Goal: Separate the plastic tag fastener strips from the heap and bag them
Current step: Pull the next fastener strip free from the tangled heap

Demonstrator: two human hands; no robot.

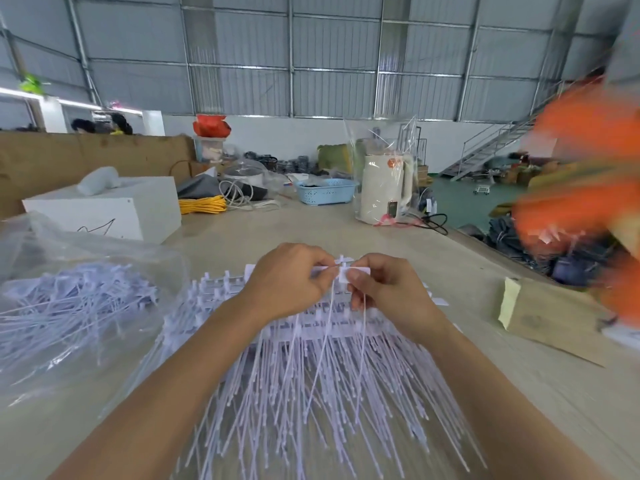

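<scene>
Over the heap on the bench, our left hand and right hand both pinch one strip; a hard tug may snap its thin tail or drag snagged neighbours along.

White strips, blue basket

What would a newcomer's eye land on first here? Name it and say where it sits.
First, the two hands, left hand and right hand, at centre, pinching a white fastener strip between them. Below them the heap of fastener strips fans out across the table towards the viewer. At left lies a clear plastic bag holding separated strips; a blurred orange mass fills the right edge.
</scene>
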